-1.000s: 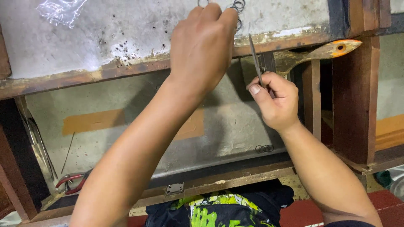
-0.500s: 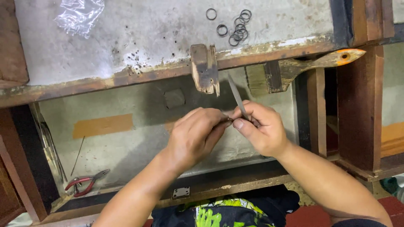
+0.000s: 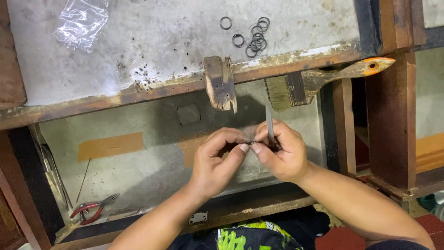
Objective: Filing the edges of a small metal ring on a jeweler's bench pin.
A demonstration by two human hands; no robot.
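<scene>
Working low in front of the bench, both hands meeting over the grey lower shelf (image 3: 138, 180). Left hand (image 3: 216, 162) curling in from below, thumb and forefinger pinching something small and dark at the fingertips (image 3: 243, 147), too tiny to make out for certain. Right hand (image 3: 280, 153) closing around a thin metal tool (image 3: 269, 122), gripping it low so the flat grey shaft is sticking straight up out of the fist, its thumb pressing against the same small dark piece. Fingertips of the two hands touching, just below the worn wooden block (image 3: 221, 83) hanging over the front edge of the bench top (image 3: 152, 51). Lying well above the hands, on that scuffed grey top, a loose cluster of small dark rings (image 3: 255, 38), some overlapping, two lying a little apart to the left. Resting along the bench edge to the right, an old paintbrush (image 3: 319, 81) with an orange-tipped handle, bristles pointing left, close to the upright tool's end. Sitting at the far left of the top, a crumpled clear plastic bag (image 3: 81, 23). Lying down on the lower shelf near its left corner, red-handled pliers (image 3: 92, 210), well apart from both hands.
</scene>
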